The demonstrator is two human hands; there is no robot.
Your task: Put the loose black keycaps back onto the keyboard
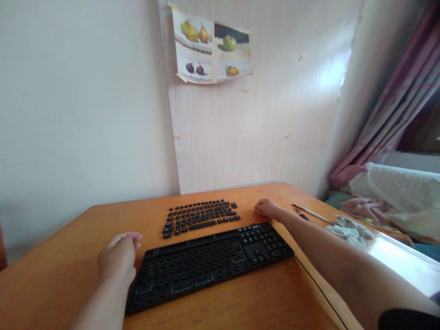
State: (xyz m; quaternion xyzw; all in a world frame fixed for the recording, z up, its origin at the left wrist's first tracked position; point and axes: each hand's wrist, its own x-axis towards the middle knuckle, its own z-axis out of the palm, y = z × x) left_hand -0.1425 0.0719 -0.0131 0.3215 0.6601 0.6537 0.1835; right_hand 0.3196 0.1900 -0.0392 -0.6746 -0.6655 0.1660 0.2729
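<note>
A black keyboard (206, 263) lies tilted across the table, most of its main block stripped of keycaps while the number pad at the right keeps its caps. Behind it, loose black keycaps (199, 215) are laid out in rows, with a long space bar (202, 225) among them. My left hand (118, 254) is beside the keyboard's left end, fingers curled together; whatever may be inside is hidden. To the right of the keycap rows, my right hand (267, 208) rests low over the table, closed, and its fingertips show nothing I can make out.
Right of my right arm lie a white pen-like stick (314, 213), a small dark tool (302, 214) and a crumpled cloth (349, 230). The keyboard cable (319, 288) runs under that arm. A wall with fruit pictures (213, 48) stands behind the wooden table (68, 247).
</note>
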